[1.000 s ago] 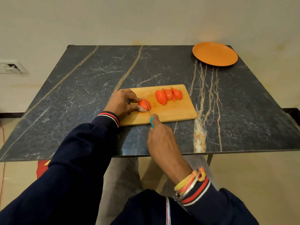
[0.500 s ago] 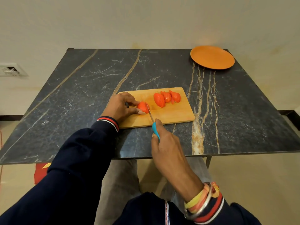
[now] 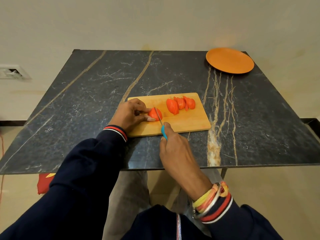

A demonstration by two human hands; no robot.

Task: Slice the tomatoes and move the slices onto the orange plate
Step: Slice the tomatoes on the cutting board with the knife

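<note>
A wooden cutting board (image 3: 188, 123) lies on the dark marble table. My left hand (image 3: 129, 115) pinches a piece of tomato (image 3: 153, 113) at the board's left side. My right hand (image 3: 174, 149) grips a knife (image 3: 161, 126) with a blue handle, and its blade lies across the top of that tomato piece. Several cut tomato slices (image 3: 180, 104) lean together on the far middle of the board. The orange plate (image 3: 230, 60) sits at the far right corner of the table with nothing on it.
The marble table (image 3: 86, 104) has its near edge just under my right wrist. A white wall socket (image 3: 12, 72) is on the wall to the left. A red object (image 3: 43, 181) lies on the floor below the table's left side.
The knife blade has moved left from beside the tomato piece onto its top. My left hand keeps hold of the piece. The camera view shifted slightly.
</note>
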